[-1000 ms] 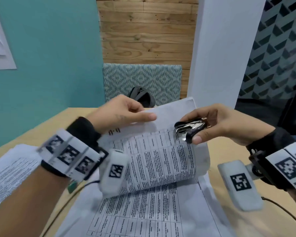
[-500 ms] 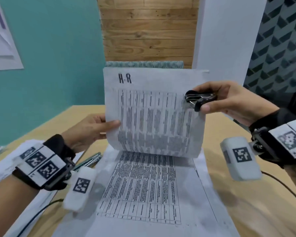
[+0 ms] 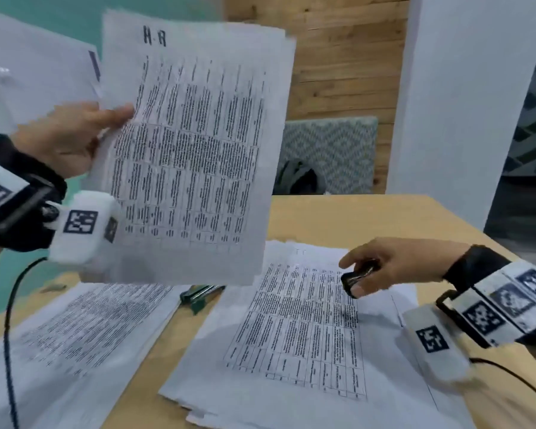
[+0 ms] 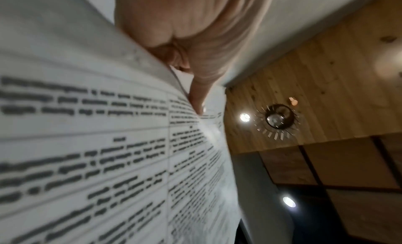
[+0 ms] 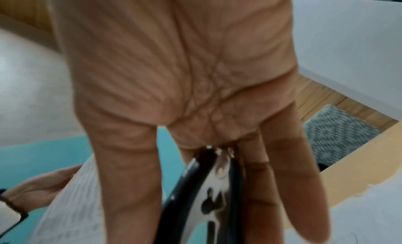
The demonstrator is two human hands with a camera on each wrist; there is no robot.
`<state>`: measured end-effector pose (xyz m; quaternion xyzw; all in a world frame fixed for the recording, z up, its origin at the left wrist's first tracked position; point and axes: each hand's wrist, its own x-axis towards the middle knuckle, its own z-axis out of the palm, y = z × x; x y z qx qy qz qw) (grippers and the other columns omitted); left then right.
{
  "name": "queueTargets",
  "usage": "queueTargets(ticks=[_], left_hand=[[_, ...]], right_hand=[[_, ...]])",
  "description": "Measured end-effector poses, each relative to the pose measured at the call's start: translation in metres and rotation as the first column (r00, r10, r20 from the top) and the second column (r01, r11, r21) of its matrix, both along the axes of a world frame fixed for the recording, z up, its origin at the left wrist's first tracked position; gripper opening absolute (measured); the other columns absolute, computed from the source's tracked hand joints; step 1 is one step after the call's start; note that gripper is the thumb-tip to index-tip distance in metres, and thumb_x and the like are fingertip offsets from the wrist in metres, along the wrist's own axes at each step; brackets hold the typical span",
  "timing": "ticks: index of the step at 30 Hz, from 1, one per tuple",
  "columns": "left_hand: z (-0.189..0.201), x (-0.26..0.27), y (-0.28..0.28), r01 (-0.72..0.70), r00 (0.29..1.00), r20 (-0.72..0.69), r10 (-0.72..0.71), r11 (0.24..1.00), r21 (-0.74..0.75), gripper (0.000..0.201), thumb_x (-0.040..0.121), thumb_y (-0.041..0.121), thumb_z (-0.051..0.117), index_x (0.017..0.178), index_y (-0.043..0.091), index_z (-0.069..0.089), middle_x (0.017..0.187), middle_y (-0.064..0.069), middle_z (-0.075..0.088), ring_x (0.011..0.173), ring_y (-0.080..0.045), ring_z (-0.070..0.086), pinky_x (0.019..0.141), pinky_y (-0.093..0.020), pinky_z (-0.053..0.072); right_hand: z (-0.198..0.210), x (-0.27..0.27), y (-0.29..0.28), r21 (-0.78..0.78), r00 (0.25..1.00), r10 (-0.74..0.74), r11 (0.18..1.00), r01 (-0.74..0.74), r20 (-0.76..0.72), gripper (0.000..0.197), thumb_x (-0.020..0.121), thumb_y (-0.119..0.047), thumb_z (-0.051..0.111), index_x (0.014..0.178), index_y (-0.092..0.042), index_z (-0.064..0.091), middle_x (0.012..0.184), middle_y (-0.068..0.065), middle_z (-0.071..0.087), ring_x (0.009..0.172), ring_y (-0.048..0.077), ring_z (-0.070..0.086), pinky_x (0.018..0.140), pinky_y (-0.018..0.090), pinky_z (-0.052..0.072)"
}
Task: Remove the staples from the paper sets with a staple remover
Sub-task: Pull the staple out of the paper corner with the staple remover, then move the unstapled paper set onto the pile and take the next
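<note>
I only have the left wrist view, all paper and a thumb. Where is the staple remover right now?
Observer: The right hand pinches the staple remover, low over the paper set lying on the table.
Operator: Is the lifted paper clear of that set?
Observer: Yes. The left hand holds the lifted paper, marked H-R at its top, up in the air, apart from the set below.
Operator: Anything else down there?
Observer: A second paper stack lies to the left, with a green tool, too blurred to name, between the two.
</note>
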<state>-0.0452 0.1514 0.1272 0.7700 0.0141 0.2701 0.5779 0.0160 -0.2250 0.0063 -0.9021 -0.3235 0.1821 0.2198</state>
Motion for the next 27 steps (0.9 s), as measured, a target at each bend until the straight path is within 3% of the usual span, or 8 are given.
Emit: queueTargets(ticks=[2, 4, 9, 15, 19, 21, 23, 27], left_hand=[[0.002, -0.008, 0.023, -0.028, 0.976, -0.213, 0.037, 0.999, 0.042, 0.048, 0.096, 0.019, 0.043, 0.056, 0.019, 0.070, 0.046, 0.007, 0.064, 0.040, -0.003, 0.060, 0.041, -0.020, 0.051], [-0.005, -0.017, 0.047, -0.063, 0.902, -0.420, 0.099, 0.993, 0.099, 0.029, 0.097, 0.019, 0.039, 0.080, 0.007, 0.060, 0.049, -0.005, 0.066, 0.039, -0.013, 0.062, 0.034, -0.027, 0.049], [-0.067, -0.028, 0.112, -0.076, 0.609, -0.736, 0.294, 0.946, 0.315, 0.031, 0.097, 0.018, 0.041, 0.083, -0.005, 0.056, 0.058, -0.014, 0.068, 0.043, -0.021, 0.063, 0.044, -0.029, 0.052], [-0.146, -0.015, 0.145, -0.032, 0.403, -0.782, 0.476, 0.861, 0.508, 0.030, 0.094, 0.019, 0.053, 0.074, -0.003, 0.057, 0.069, -0.012, 0.058, 0.058, -0.022, 0.050, 0.048, -0.022, 0.037], [-0.156, 0.002, 0.169, -0.052, 0.370, -0.763, 0.530, 0.832, 0.552, 0.027, 0.093, 0.019, 0.056, 0.102, -0.007, 0.059, 0.082, -0.020, 0.061, 0.066, -0.021, 0.050, 0.059, -0.026, 0.037], [-0.141, 0.002, 0.153, -0.031, 0.351, -0.736, 0.579, 0.793, 0.609, 0.038, 0.096, 0.020, 0.050, 0.119, -0.009, 0.052, 0.103, -0.018, 0.060, 0.085, -0.026, 0.057, 0.064, -0.027, 0.040], [-0.118, 0.002, 0.118, 0.015, 0.446, -0.676, 0.587, 0.750, 0.661, 0.037, 0.097, 0.020, 0.047, 0.124, -0.005, 0.051, 0.124, -0.019, 0.056, 0.097, -0.024, 0.052, 0.061, -0.023, 0.038], [-0.085, 0.016, 0.044, 0.157, 0.608, -0.709, 0.357, 0.822, 0.548, 0.022, 0.094, 0.029, 0.051, 0.111, 0.017, 0.054, 0.110, -0.002, 0.061, 0.094, -0.016, 0.054, 0.068, -0.025, 0.037]], right_hand=[[-0.006, 0.000, 0.003, -0.037, 0.999, 0.040, 0.998, -0.041, -0.036, 0.029, 0.083, -0.033, 0.069, 0.108, -0.019, 0.064, 0.084, -0.013, 0.063, 0.067, -0.003, 0.055, 0.065, 0.016, 0.046], [-0.011, 0.001, 0.005, -0.054, 0.997, 0.049, 0.997, -0.053, -0.065, 0.023, 0.084, -0.030, 0.069, 0.105, -0.021, 0.068, 0.085, -0.012, 0.066, 0.069, -0.003, 0.055, 0.065, 0.016, 0.046], [-0.021, 0.003, 0.009, -0.142, 0.994, 0.059, 0.987, -0.071, -0.091, 0.022, 0.081, -0.028, 0.071, 0.103, -0.025, 0.069, 0.084, -0.016, 0.067, 0.070, -0.004, 0.057, 0.064, 0.017, 0.049], [-0.024, 0.005, 0.010, -0.161, 0.989, 0.075, 0.982, -0.095, -0.125, 0.019, 0.081, -0.025, 0.072, 0.100, -0.026, 0.069, 0.071, -0.025, 0.066, 0.064, -0.009, 0.056, 0.062, 0.016, 0.047], [-0.025, 0.006, 0.010, -0.161, 0.987, 0.079, 0.982, -0.101, -0.140, 0.018, 0.080, -0.026, 0.073, 0.097, -0.027, 0.068, 0.070, -0.026, 0.065, 0.062, -0.008, 0.056, 0.061, 0.016, 0.046], [-0.026, 0.007, 0.009, -0.150, 0.986, 0.083, 0.983, -0.105, -0.145, 0.016, 0.078, -0.029, 0.075, 0.092, -0.032, 0.068, 0.073, -0.025, 0.066, 0.063, -0.007, 0.056, 0.061, 0.015, 0.046], [-0.026, 0.007, 0.009, -0.145, 0.986, 0.085, 0.984, -0.106, -0.145, 0.016, 0.076, -0.030, 0.076, 0.089, -0.035, 0.067, 0.073, -0.025, 0.067, 0.063, -0.006, 0.056, 0.061, 0.015, 0.046], [-0.026, 0.007, 0.010, -0.155, 0.986, 0.084, 0.982, -0.106, -0.142, 0.020, 0.075, -0.032, 0.077, 0.093, -0.034, 0.069, 0.073, -0.026, 0.066, 0.064, -0.008, 0.056, 0.063, 0.016, 0.046]])
